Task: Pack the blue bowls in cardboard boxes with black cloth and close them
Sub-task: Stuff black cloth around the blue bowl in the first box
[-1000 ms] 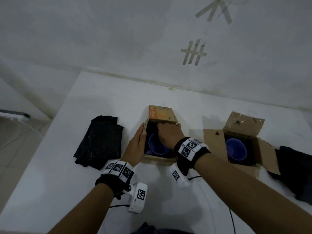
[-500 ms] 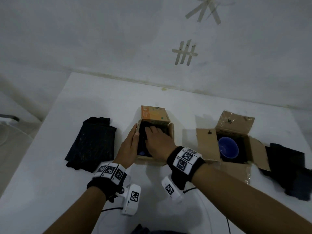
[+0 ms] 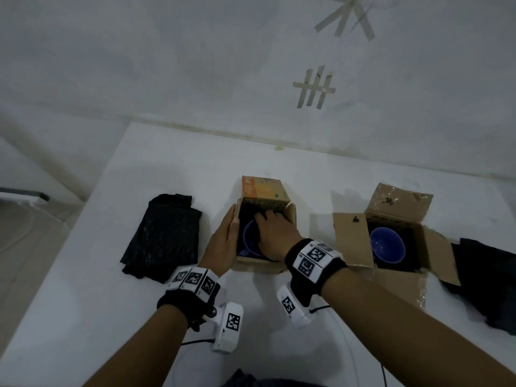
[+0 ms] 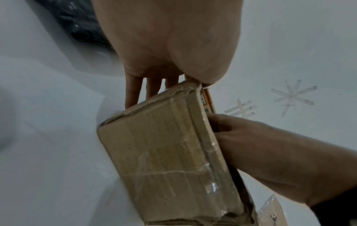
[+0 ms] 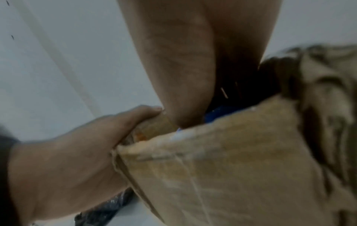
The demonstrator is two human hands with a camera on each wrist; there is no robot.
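A small cardboard box lined with black cloth holds a blue bowl at mid table. My left hand lies flat against the box's left wall, fingers straight and thumb at the rim. My right hand reaches down into the box over the bowl, and its fingertips are hidden in the dark cloth. In the right wrist view a sliver of the bowl shows behind the near wall. A second open box at the right holds another blue bowl on black cloth.
A folded black cloth lies left of the middle box, and another black cloth lies at the table's right edge. The orange far flap stands upright. The white table ends at a wall behind and drops off at the left.
My right hand slid from the box's far edge back over the bowl. The bowl's left part, covered half a second ago, shows again. My left hand stayed on the box's side.
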